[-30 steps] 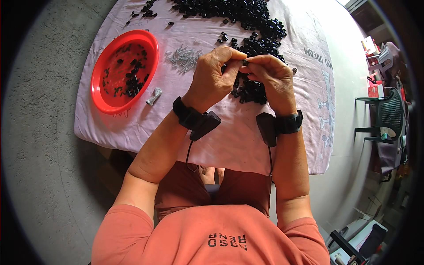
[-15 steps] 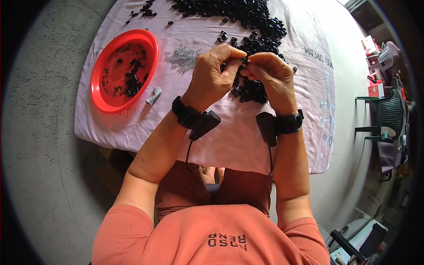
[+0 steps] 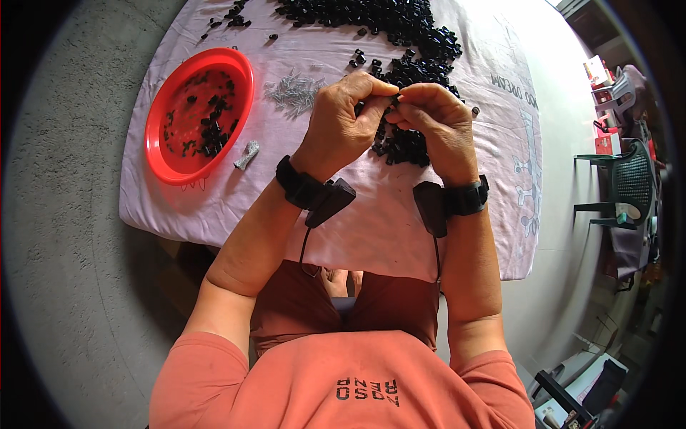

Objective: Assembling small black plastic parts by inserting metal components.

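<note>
- From my distant seat, I have both bare hands meeting fingertip to fingertip: left hand [image 3: 343, 121] on the nine o'clock side, right hand [image 3: 446, 129] on the three.
- Each grip is pinched, thumb to forefinger, on what looks to me like one tiny dark piece [image 3: 397, 97] between the tips; neither hand is clearly nearer, and I cannot make out its long axis.
- Around the piece, a heap of glossy black, short plastic parts [image 3: 421, 71] spreads from one o'clock round to six, on the pink cloth-covered worktop [image 3: 214, 207].
- At nine o'clock, just beside the left hand, I see a loose pile of slim, clear-grey pins [image 3: 289, 96] pointing every way.
- Farther toward nine sits a round red plastic basin [image 3: 179, 177], black parts scattered inside, thickest from three to five o'clock.
- A pale grey, waisted bundle [image 3: 246, 155] lies at eight.
</note>
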Demonstrator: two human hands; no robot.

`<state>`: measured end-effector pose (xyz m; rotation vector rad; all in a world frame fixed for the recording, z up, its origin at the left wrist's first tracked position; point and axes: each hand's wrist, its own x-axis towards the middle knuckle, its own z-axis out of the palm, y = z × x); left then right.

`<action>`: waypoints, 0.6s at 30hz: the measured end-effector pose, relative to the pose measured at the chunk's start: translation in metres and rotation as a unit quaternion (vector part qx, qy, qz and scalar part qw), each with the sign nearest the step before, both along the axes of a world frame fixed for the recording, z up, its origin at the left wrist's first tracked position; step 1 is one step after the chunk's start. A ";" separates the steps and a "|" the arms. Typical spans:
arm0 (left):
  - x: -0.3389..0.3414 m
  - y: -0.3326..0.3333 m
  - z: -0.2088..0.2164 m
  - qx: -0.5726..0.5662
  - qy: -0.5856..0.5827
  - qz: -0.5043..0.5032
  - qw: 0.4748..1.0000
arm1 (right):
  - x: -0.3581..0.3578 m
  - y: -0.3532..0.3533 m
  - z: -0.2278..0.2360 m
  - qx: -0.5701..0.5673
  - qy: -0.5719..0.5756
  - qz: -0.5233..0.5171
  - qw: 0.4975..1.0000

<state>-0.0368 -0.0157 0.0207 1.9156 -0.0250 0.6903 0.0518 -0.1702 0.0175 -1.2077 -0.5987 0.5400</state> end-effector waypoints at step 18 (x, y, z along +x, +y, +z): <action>0.002 -0.004 0.001 -0.069 0.013 -0.022 0.997 | -0.001 0.000 -0.003 0.022 0.047 -0.036 0.998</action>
